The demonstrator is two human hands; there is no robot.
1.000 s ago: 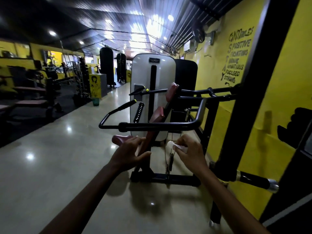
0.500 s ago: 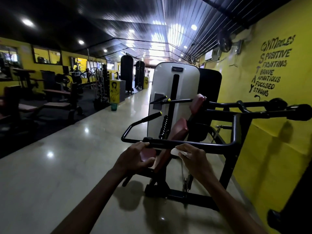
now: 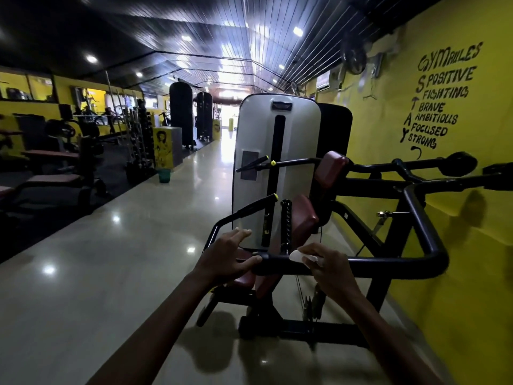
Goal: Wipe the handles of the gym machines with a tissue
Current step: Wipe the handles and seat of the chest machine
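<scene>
From the head camera, the right hand pinches a white tissue against the top of the black handle of the gym machine, fingers curled round the wad. The left hand rests at the handle's near end, fingers apart and loosely bent, thumb touching the bar. The tissue looks light, soft and easily torn, so it is best kept bunched under the fingertips. The handle looks stiff, fixed and grippy, and should take firm rubbing.
</scene>
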